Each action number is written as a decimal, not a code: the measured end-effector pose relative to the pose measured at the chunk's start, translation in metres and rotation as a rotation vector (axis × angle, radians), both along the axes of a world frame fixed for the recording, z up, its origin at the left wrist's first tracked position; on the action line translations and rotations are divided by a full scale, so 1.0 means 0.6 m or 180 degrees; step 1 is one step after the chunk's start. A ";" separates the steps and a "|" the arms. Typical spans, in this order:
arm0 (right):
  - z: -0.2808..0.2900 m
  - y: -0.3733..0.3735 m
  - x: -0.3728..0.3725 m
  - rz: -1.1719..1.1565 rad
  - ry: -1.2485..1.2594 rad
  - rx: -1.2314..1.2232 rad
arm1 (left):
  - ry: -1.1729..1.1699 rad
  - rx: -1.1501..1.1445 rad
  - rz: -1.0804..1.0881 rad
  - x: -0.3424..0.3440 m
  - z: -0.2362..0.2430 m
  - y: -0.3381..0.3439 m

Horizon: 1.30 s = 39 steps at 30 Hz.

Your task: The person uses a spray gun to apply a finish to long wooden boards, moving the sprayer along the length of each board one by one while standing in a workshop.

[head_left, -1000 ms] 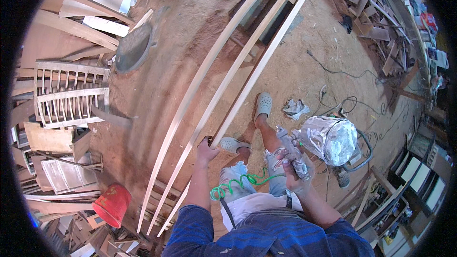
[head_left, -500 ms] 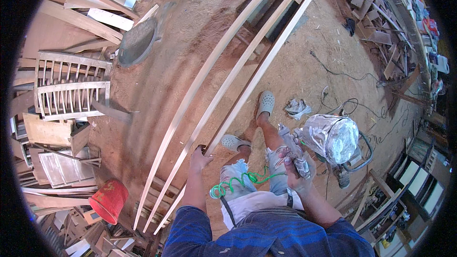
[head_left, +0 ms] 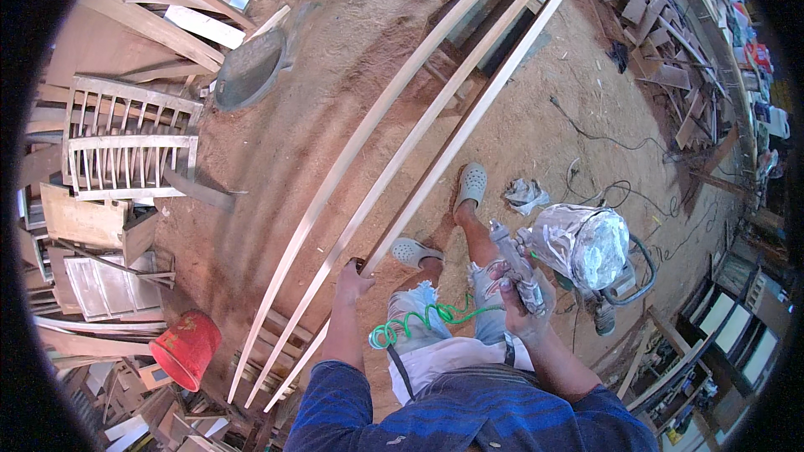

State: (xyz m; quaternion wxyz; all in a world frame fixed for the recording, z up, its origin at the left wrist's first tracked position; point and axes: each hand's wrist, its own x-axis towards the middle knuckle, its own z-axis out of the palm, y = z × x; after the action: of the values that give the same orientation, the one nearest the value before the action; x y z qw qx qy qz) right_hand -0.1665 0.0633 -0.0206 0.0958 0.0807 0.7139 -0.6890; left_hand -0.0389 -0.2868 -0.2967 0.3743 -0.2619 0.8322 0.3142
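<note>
My right hand [head_left: 536, 308] is closed round a paint-smeared spray gun [head_left: 519, 269], whose large silvery paint cup [head_left: 586, 244] sticks out to the right. A green coiled air hose [head_left: 427, 315] loops across my lap towards the gun. Three long pale wooden strips [head_left: 368, 138] run side by side from the lower left to the far top. My left hand [head_left: 355, 281] grips the nearest strip [head_left: 444, 159] by its edge, near its lower part. The fingers of that hand are partly hidden behind the wood.
Slatted wooden frames [head_left: 132, 166] and boards are piled on the left, above a red bucket [head_left: 189, 350]. A dark basin [head_left: 251, 69] lies on the sandy floor. Under the strips' far part stands a dark box-like support [head_left: 481, 29]. Cables [head_left: 620, 138] and wood scraps [head_left: 653, 42] lie at right.
The view has turned slightly, so the surroundings appear shifted. Both hands keep their holds, and the spray gun stays almost in place.
</note>
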 end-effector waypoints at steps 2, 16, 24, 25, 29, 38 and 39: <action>-0.003 0.006 0.005 0.0008 -0.0028 -0.0024 | 0.0043 -0.0012 -0.0010 0.003 0.000 -0.001; -0.015 0.017 0.001 0.0177 0.0189 0.0144 | 0.0348 -0.0186 -0.0017 -0.020 0.045 -0.003; 0.020 -0.001 -0.016 0.0090 0.0002 0.0295 | 0.0028 0.0005 0.0202 -0.016 0.041 -0.001; 0.020 -0.004 -0.016 0.0094 0.0150 0.0240 | 0.0018 0.0031 0.0250 -0.014 0.040 -0.004; 0.003 0.024 -0.007 -0.0102 -0.0382 -0.0104 | -0.0166 -0.0072 0.0153 -0.017 0.054 0.016; 0.010 0.014 -0.013 0.0089 -0.0309 0.0015 | 0.0217 -0.0213 0.0177 0.000 0.042 0.018; 0.005 0.014 -0.011 0.0039 -0.0320 -0.0031 | 0.0212 -0.0235 0.0143 0.002 0.040 0.017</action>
State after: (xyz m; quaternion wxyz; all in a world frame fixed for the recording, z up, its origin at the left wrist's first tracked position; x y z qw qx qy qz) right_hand -0.1728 0.0717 -0.0175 0.1362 0.1104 0.7053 -0.6869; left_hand -0.0376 -0.2768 -0.2725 0.3293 -0.2835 0.8491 0.3002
